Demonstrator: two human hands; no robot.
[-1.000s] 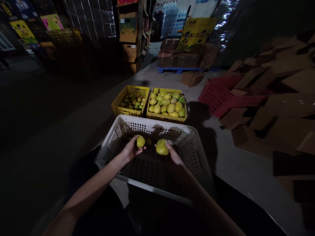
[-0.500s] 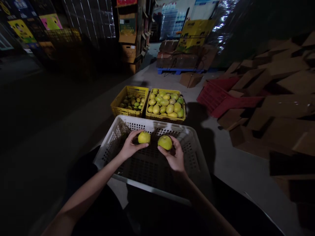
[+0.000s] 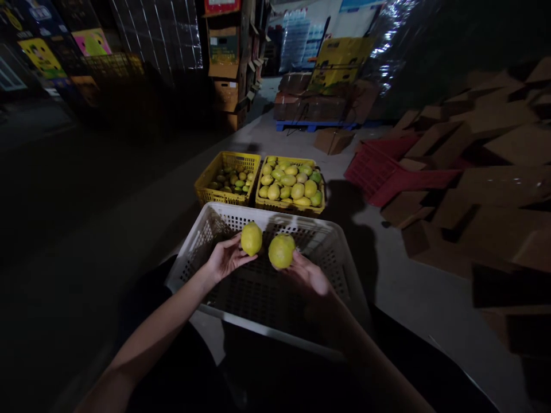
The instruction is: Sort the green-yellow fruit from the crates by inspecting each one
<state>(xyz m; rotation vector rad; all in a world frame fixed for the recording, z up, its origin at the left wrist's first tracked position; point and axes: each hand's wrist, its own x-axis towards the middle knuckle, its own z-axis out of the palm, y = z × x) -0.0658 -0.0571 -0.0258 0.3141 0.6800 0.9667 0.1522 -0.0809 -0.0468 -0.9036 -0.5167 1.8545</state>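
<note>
My left hand (image 3: 227,258) holds a yellow-green fruit (image 3: 251,238) between thumb and fingers. A second yellow-green fruit (image 3: 282,250) rests in my right hand (image 3: 309,274), whose fingers are around its right and lower side. Both fruits are held up over a white perforated crate (image 3: 267,331), a small gap apart. Beyond its far rim stand two yellow crates: the right one (image 3: 290,209) is heaped with yellow and green fruit, and the left one (image 3: 206,179) holds smaller-looking, darker fruit lower down.
On the right, a red crate (image 3: 373,172) lies among a heap of cardboard boxes (image 3: 495,195). Farther back, wrapped goods and yellow boxes (image 3: 340,60) sit on a blue pallet (image 3: 301,124). Stacked cartons (image 3: 224,69) stand at the back, left of the pallet.
Both fruits have been turned in my hands. My right hand has rotated and shifted slightly, its fruit moving a little left and down. My left hand's fingers have shifted beneath its fruit.
</note>
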